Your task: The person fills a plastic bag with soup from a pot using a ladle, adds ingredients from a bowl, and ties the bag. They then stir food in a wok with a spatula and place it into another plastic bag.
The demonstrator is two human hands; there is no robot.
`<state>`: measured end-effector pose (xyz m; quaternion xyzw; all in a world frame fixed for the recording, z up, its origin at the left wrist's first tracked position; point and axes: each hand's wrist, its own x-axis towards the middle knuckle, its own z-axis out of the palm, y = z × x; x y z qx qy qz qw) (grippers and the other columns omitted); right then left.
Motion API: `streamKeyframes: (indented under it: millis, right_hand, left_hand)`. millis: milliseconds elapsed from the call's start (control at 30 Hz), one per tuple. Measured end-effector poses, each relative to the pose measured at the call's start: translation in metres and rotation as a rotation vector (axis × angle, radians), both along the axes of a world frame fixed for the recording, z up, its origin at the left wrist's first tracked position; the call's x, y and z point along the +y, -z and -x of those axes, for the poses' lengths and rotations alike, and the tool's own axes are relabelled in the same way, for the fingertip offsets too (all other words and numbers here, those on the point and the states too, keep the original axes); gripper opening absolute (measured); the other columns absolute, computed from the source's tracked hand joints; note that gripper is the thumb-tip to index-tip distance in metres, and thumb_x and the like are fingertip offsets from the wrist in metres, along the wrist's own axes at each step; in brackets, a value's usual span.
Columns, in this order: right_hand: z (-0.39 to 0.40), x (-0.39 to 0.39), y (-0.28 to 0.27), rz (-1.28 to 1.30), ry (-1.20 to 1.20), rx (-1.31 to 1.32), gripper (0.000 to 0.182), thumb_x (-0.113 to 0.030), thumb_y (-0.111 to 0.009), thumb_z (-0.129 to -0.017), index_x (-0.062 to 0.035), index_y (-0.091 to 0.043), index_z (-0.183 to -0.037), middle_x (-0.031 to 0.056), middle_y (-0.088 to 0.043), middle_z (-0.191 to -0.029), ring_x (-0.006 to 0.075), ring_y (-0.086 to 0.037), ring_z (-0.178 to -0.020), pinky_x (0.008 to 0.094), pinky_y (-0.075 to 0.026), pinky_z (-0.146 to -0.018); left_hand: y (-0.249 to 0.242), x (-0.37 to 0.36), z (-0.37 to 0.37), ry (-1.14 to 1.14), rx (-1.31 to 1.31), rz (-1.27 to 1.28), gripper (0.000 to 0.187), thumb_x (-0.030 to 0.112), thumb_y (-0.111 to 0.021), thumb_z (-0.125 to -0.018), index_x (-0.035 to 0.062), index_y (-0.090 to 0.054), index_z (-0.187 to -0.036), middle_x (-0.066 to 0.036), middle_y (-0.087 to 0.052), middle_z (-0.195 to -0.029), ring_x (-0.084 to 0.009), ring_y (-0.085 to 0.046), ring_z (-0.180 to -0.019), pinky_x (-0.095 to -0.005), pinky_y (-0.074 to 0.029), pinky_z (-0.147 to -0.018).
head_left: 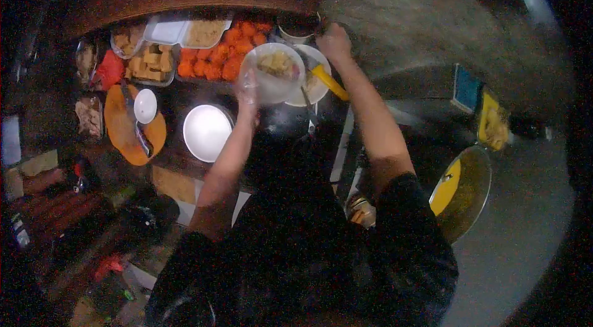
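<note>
Dim kitchen counter (179, 169), food trays far. Left hand (247, 89) fingers clamped on bowl (272, 71) rim, held level over counter. Right hand (334, 41) far right; fingers closed, grip unclear, yellow-handled utensil (328, 82) beside.

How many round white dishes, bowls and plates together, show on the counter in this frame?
4: a bowl of food in the left hand, a plate behind it, an empty plate, and a small bowl on the orange board. Others may be hidden.
</note>
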<state>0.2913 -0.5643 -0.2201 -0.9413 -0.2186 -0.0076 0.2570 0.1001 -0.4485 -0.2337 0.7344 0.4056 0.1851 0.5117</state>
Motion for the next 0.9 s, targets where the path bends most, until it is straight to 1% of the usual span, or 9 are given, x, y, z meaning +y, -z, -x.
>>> streamKeyframes:
  millis: [67,267,300,433,500,667,733,867,900]
  right_hand:
    - [-0.011,0.001,0.0,-0.073,0.016,0.089,0.027,-0.024,-0.059,-0.067,-0.0013,-0.06,-0.08,0.0192,-0.056,-0.082,0.0339,-0.055,-0.077,0.0398,-0.044,-0.068]
    - [-0.022,-0.017,-0.009,-0.218,-0.053,0.235,0.019,-0.016,-0.057,-0.071,-0.0016,-0.06,-0.082,0.0162,-0.06,-0.076,0.0236,-0.058,-0.071,0.0311,-0.044,-0.064]
    - [-0.015,-0.022,-0.021,-0.249,-0.11,0.195,0.017,-0.014,-0.056,-0.072,-0.0022,-0.06,-0.083,0.0155,-0.06,-0.075,0.0208,-0.059,-0.069,0.0291,-0.044,-0.063]
    - [0.038,-0.052,-0.078,-0.325,-0.177,0.259,0.015,-0.015,-0.055,-0.073,-0.0037,-0.06,-0.082,0.0152,-0.06,-0.069,0.0238,-0.059,-0.065,0.0317,-0.045,-0.059]
    - [0.055,-0.065,-0.094,-0.018,-0.231,-0.01,0.015,-0.017,-0.055,-0.074,-0.0044,-0.058,-0.081,0.0156,-0.058,-0.065,0.0296,-0.057,-0.063,0.0365,-0.045,-0.056]
    - [-0.003,-0.07,-0.044,0.289,-0.064,-0.085,0.017,-0.02,-0.056,-0.071,-0.0057,-0.057,-0.079,0.0173,-0.057,-0.066,0.0333,-0.056,-0.063,0.0431,-0.045,-0.056]
    - [-0.026,-0.061,-0.01,0.47,-0.063,0.069,0.013,-0.016,-0.055,-0.068,-0.0052,-0.058,-0.075,0.0174,-0.057,-0.069,0.0334,-0.056,-0.067,0.0423,-0.045,-0.059]
    - [-0.041,-0.064,0.022,0.303,-0.068,0.065,0.013,-0.01,-0.053,-0.066,-0.0054,-0.061,-0.075,0.0172,-0.059,-0.076,0.0327,-0.057,-0.074,0.0389,-0.046,-0.064]
    - [-0.047,-0.071,0.027,0.129,-0.043,0.073,0.014,-0.009,-0.052,-0.067,-0.0057,-0.061,-0.077,0.0173,-0.059,-0.078,0.0311,-0.057,-0.076,0.0359,-0.045,-0.066]
  left_hand:
    - [0.002,0.006,-0.004,-0.009,-0.047,-0.095,0.04,0.035,-0.03,-0.086,0.0034,-0.053,-0.094,-0.015,-0.055,-0.092,-0.0288,-0.053,-0.085,-0.0382,-0.041,-0.072]
    - [-0.014,0.007,-0.004,-0.029,0.073,0.068,0.042,0.034,-0.029,-0.086,0.0011,-0.05,-0.103,-0.017,-0.052,-0.102,-0.0286,-0.049,-0.094,-0.0357,-0.039,-0.079]
    - [-0.01,0.008,-0.004,-0.054,-0.069,0.189,0.044,0.038,-0.04,-0.082,0.0023,-0.048,-0.107,-0.012,-0.051,-0.099,-0.0224,-0.049,-0.089,-0.0328,-0.04,-0.076]
    - [0.006,0.005,-0.003,-0.098,-0.2,0.394,0.051,0.042,-0.05,-0.077,0.0041,-0.045,-0.11,-0.007,-0.05,-0.096,-0.0167,-0.049,-0.085,-0.0309,-0.041,-0.072]
    - [0.011,0.003,-0.004,-0.098,-0.197,0.452,0.05,0.042,-0.049,-0.078,0.0048,-0.045,-0.11,-0.007,-0.049,-0.096,-0.0174,-0.048,-0.086,-0.032,-0.041,-0.072]
    - [-0.002,-0.011,-0.011,-0.1,-0.183,0.505,0.049,0.041,-0.048,-0.079,0.0063,-0.043,-0.113,-0.007,-0.049,-0.099,-0.0183,-0.048,-0.086,-0.0331,-0.041,-0.073]
    - [0.005,-0.01,-0.015,-0.047,-0.199,0.397,0.048,0.038,-0.047,-0.08,0.0069,-0.043,-0.116,-0.007,-0.05,-0.103,-0.0184,-0.048,-0.088,-0.0323,-0.04,-0.075]
    - [0.024,0.004,-0.023,0.123,-0.086,0.151,0.044,0.033,-0.045,-0.081,0.007,-0.043,-0.117,-0.008,-0.05,-0.106,-0.0178,-0.048,-0.091,-0.0308,-0.039,-0.078]
    - [0.014,0.0,-0.027,0.109,-0.056,0.121,0.042,0.036,-0.04,-0.082,0.0055,-0.047,-0.111,-0.01,-0.051,-0.107,-0.0204,-0.048,-0.094,-0.0317,-0.038,-0.08]
